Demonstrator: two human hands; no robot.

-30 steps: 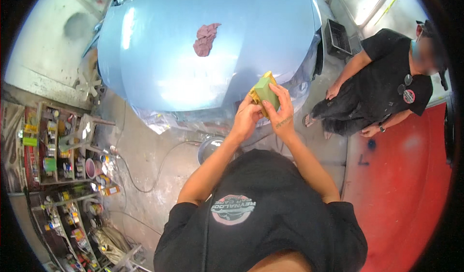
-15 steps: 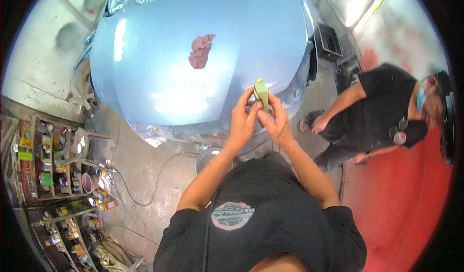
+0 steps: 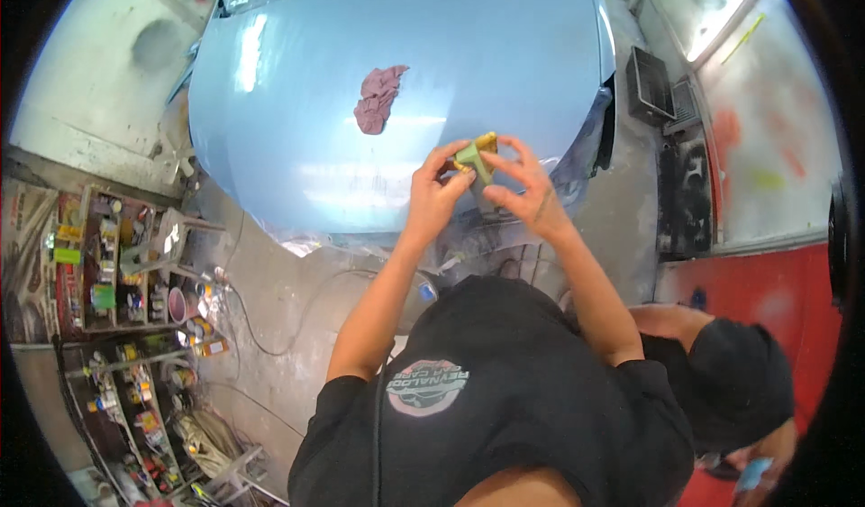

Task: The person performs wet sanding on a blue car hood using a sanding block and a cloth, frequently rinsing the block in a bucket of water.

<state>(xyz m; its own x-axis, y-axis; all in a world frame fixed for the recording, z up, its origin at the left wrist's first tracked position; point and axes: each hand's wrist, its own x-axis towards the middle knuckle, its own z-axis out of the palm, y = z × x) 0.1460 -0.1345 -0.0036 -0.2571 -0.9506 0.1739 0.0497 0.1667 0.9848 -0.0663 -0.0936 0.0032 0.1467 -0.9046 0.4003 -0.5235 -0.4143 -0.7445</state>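
The left hand (image 3: pixel 432 193) pinches a green block (image 3: pixel 471 156) between thumb and fingers, just above the frame's centre; the right hand (image 3: pixel 535 193) is loosely spread, fingertips at the block's right side. I see a yellow sheet (image 3: pixel 487 140) against it. Beyond, a crumpled mauve cloth (image 3: pixel 379 100) lies on the blue hood (image 3: pixel 288 137), upper middle; another person (image 3: pixel 734 376) is lower right.

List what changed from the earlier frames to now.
Co-worker moved away from the hood, to the lower right of the view. Block turned; right hand opened wider. Left hand still holds the block; cloth still on the hood.
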